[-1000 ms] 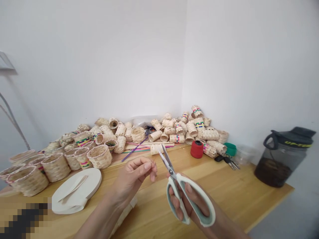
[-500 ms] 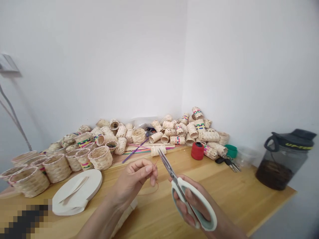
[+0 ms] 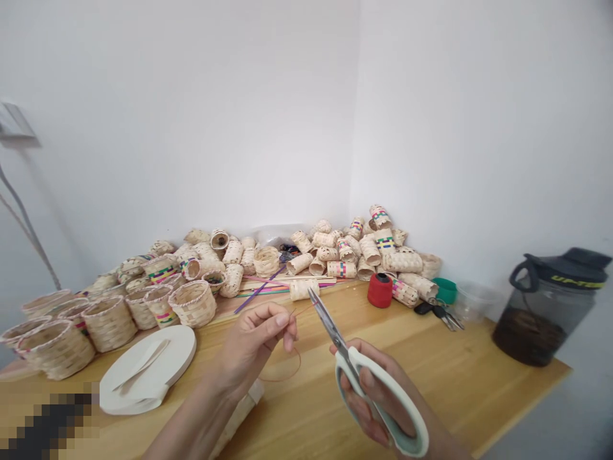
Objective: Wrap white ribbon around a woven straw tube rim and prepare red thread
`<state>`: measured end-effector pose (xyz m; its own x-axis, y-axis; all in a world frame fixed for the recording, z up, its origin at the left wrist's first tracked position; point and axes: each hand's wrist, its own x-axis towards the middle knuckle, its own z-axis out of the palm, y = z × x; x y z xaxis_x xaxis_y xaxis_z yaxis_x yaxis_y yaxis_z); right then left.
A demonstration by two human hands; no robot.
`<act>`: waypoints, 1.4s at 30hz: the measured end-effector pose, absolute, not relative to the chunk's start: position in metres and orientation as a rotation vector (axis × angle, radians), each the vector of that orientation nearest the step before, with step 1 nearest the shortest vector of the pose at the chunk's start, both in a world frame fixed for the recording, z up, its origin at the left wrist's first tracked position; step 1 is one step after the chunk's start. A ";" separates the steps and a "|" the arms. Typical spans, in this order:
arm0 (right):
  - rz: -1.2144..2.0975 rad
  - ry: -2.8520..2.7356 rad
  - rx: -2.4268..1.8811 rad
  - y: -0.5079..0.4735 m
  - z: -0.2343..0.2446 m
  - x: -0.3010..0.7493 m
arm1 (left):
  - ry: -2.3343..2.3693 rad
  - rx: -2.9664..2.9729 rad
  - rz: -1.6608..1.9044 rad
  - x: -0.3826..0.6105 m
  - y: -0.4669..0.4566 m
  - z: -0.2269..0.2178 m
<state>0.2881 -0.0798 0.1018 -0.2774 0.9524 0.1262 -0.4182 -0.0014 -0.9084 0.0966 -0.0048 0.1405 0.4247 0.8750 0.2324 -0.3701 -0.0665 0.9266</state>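
Note:
Between thumb and forefinger, my left hand [image 3: 262, 335] pinches a thin orange-red thread [image 3: 299, 365]. One end of it reaches toward the scissor blades, and the rest loops down below my fingers. Fingers through the handles, my right hand [image 3: 371, 390] holds white-handled scissors [image 3: 339, 338], whose tips point up and left, close to the thread's end. The blades look nearly closed. Partly hidden under my left forearm lies a pale woven piece [image 3: 239, 418]. A small woven tube [image 3: 303, 290] lies just beyond the scissor tips.
Small woven baskets [image 3: 110, 322] stand at the left, beside a roll of white tape [image 3: 184, 358]. More woven pieces [image 3: 325, 239] are heaped along the wall. At the right are a red thread spool [image 3: 380, 292], keys [image 3: 447, 317], a clear plastic tub [image 3: 475, 299] and a dark-lidded bottle [image 3: 541, 319].
My right hand and the scissors have shifted slightly right and down. My left hand has moved a little left, still pinching the thread.

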 end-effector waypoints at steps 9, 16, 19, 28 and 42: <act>1.589 -1.037 -0.737 -0.078 0.105 0.285 | 0.517 1.286 1.110 0.097 -0.004 0.140; 1.582 -1.074 -0.741 -0.081 0.100 0.286 | 0.438 1.262 1.232 0.100 -0.002 0.138; 1.628 -1.109 -0.736 -0.082 0.098 0.286 | 0.358 1.294 1.238 0.101 -0.004 0.139; 1.721 -1.122 -0.782 -0.084 0.104 0.282 | 0.476 1.426 1.155 0.099 -0.007 0.136; 1.843 -1.113 -0.638 -0.092 0.106 0.296 | 0.556 1.802 1.173 0.095 -0.016 0.151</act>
